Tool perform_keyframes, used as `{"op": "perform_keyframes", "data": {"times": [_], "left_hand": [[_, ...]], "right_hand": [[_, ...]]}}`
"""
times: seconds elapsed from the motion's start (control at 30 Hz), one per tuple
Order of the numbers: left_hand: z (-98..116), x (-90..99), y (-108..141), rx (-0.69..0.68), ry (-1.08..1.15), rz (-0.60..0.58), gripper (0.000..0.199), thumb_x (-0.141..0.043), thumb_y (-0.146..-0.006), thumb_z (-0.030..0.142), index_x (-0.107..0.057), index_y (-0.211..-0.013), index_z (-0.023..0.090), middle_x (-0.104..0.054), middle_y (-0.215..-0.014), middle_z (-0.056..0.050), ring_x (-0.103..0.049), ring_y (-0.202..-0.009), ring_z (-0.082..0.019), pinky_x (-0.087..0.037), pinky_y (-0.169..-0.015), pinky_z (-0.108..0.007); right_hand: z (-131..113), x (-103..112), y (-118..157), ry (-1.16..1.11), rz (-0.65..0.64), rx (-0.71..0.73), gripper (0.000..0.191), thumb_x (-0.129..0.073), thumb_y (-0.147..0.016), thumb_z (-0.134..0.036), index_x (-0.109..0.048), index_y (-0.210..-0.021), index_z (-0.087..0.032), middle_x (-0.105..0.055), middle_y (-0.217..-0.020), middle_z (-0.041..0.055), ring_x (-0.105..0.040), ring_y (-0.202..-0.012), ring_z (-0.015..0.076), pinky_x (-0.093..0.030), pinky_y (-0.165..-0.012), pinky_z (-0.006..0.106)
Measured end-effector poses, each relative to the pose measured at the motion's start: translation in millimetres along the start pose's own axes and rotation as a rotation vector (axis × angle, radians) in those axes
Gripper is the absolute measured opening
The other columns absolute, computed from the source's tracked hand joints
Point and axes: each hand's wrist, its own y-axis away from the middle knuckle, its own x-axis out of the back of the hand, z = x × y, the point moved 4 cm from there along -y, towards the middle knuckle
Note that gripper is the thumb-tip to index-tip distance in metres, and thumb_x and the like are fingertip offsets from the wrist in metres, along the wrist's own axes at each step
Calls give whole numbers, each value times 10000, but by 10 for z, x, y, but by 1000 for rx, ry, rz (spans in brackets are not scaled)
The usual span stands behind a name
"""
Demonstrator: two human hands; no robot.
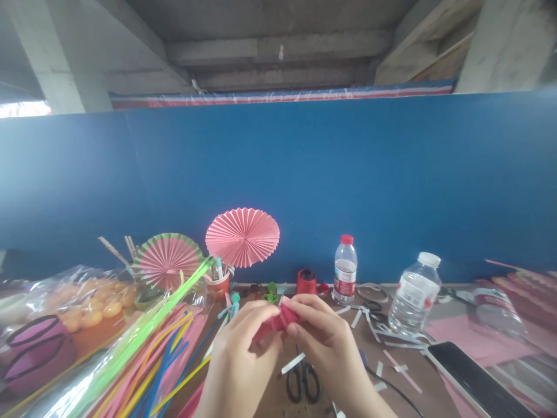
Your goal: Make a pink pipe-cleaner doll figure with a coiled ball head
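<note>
Close together above the table, my left hand [250, 348] and my right hand [324, 331] both pinch a small piece of folded deep-pink paper [278, 322]. Fingers of both hands cover parts of it, so its full shape is hidden. Below and between the hands, dark-handled scissors [303, 380] lie on the brown tabletop. A short white strip [293, 363] rests across them. Just beyond the fingertips is a small green item [272, 292] whose kind I cannot make out.
Colourful pipe cleaners [169, 348] spread on the left, near a bag of orange balls [93, 302]. Pleated pink paper fans [242, 237] stand behind. Toward the right are water bottles [415, 296], a phone [472, 377], pink sheets [474, 334] and white scraps. A blue panel [300, 174] closes the back.
</note>
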Motion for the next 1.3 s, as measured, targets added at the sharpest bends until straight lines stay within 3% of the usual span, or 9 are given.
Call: {"op": "perform_keyframes", "data": {"times": [0.17, 0.43, 0.73, 0.93, 1.03, 1.2, 1.3], "left_hand": [[-18, 6, 19, 49, 22, -6, 177, -591, -700, 104, -638, -838, 205, -689, -868, -48, -649, -774, -190, -528, -674, -248], [-56, 35, 10, 161, 90, -63, 160, -627, -691, 139, -693, -806, 230, -720, -879, -34, -670, -799, -199, -546, -706, -256], [-58, 12, 3, 175, 88, -101, 135, -623, -706, 154, -684, -799, 229, -722, -857, -24, -669, -770, -185, -539, -706, -255], [66, 53, -15, 102, 64, -82, 210, -601, -702, 126, -631, -889, 215, -703, -867, -31, -657, -764, -179, -524, -658, -225], [121, 63, -20, 152, 138, -85, 199, -587, -743, 202, -620, -939, 204, -702, -894, -55, -659, -778, -190, -527, -642, -226], [51, 34, 3, 203, 213, -130, 311, -617, -739, 260, -612, -1047, 217, -689, -1021, -69, -645, -901, -218, -523, -745, -258], [-27, 9, 9, 221, 195, -154, 331, -606, -750, 243, -617, -1081, 228, -686, -1047, -61, -638, -925, -223, -515, -773, -265]], "right_hand": [[-6, 10, 4, -29, -7, 3, 279, -630, -737, -142, -675, -992, -246, -663, -1010, 54, -616, -934, 203, -519, -791, 291], [10, 29, 1, -36, -28, -5, 302, -633, -720, -108, -674, -985, -246, -679, -979, 42, -632, -895, 199, -521, -789, 314], [5, 28, -6, -47, -3, 8, 315, -621, -687, -53, -683, -948, -218, -682, -938, 50, -632, -879, 201, -519, -790, 316], [50, 43, -12, -233, 29, -88, 285, -701, -680, -184, -679, -960, -234, -696, -908, 41, -648, -841, 207, -535, -745, 295], [51, 59, -17, -269, 14, -137, 288, -693, -707, -250, -666, -994, -260, -692, -940, 32, -641, -864, 208, -530, -753, 290], [-68, 40, 8, -100, -51, -17, 265, -503, -863, -254, -611, -1101, -298, -604, -1091, 32, -568, -990, 170, -454, -865, 264], [-112, 2, 25, -45, -78, 52, 328, -420, -899, -219, -532, -1194, -309, -534, -1083, 36, -545, -966, 142, -448, -842, 244]]}}
